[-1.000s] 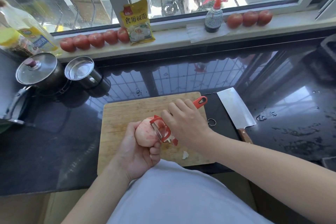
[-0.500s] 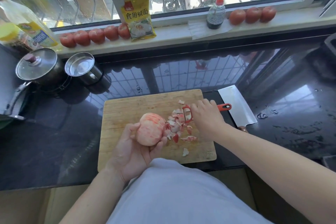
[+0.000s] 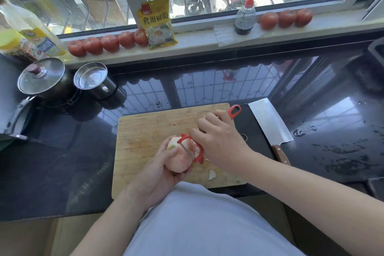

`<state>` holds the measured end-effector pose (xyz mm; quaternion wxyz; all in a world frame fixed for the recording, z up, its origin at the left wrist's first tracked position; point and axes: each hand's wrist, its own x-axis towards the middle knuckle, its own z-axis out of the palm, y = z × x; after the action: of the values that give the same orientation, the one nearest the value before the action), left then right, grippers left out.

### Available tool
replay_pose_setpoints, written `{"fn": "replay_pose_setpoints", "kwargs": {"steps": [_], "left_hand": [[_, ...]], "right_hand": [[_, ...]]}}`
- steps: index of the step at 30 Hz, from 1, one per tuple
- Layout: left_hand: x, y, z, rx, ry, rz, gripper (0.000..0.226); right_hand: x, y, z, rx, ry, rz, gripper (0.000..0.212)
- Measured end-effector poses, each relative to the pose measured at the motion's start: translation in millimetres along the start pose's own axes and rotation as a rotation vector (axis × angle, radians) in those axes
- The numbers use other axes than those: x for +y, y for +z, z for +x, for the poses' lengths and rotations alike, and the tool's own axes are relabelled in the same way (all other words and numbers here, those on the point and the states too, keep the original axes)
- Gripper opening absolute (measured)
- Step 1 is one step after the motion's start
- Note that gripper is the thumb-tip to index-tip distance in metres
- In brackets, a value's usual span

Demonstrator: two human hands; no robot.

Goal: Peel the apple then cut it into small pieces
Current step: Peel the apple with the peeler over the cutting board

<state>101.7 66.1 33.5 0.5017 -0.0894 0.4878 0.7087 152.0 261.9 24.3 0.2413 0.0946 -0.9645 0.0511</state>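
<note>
Since half a second ago, the red peeler (image 3: 190, 147) has been brought back from the peel pile onto the apple (image 3: 179, 157). It is gripped by the right hand (image 3: 220, 141); the apple is cradled in the left hand (image 3: 160, 174) above the cutting board (image 3: 145, 131). A lidded pot (image 3: 42, 77) is seen beside a steel cup (image 3: 91, 78).

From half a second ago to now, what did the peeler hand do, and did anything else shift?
The right hand brought the red peeler back from over the peel scraps to the left, and its blade now lies against the apple. The left hand grips the apple as before, over the cutting board. The cleaver stayed beside the board.
</note>
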Motion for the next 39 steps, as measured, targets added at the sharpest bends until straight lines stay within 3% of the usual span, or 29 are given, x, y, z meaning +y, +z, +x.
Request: {"fn": "replay_pose_setpoints", "kwargs": {"steps": [5,9,10,12,15,19,22,25,30,34,39], "left_hand": [[2,-2,0,-0.043,-0.007,0.023,0.039],[-3,-8,3,-0.062,-0.027,-0.003,0.049],[-4,-10,3,-0.08,-0.035,0.006,0.05],[-5,-10,2,-0.117,-0.051,0.03,0.052],[-6,-7,2,-0.079,-0.077,0.015,0.057],[-8,-12,7,0.059,-0.081,0.014,0.075],[-7,-16,11,0.1,-0.144,-0.05,0.062],[-4,-19,13,0.101,-0.219,-0.177,0.06],[0,-18,18,0.187,-0.3,-0.266,0.052],[0,-15,19,0.257,-0.307,-0.159,0.043],[-1,-12,16,0.315,-0.272,-0.095,0.043]], "right_hand": [[-10,0,-3,0.012,0.01,-0.105,0.02],[5,14,-4,-0.001,0.079,-0.154,0.02],[15,21,-5,-0.065,0.095,-0.181,0.019],[37,34,-10,-0.341,0.15,-0.28,0.02],[55,42,-19,-0.654,0.352,-0.328,0.033],[50,48,-22,-0.768,0.339,-0.324,0.054],[45,45,-19,-0.861,0.357,-0.311,0.061],[40,37,-12,-0.695,0.386,-0.163,0.049],[19,19,1,-0.298,0.093,0.051,0.032],[-13,8,4,-0.269,-0.08,0.018,0.033],[-23,9,5,-0.24,-0.053,-0.031,0.039]]}}
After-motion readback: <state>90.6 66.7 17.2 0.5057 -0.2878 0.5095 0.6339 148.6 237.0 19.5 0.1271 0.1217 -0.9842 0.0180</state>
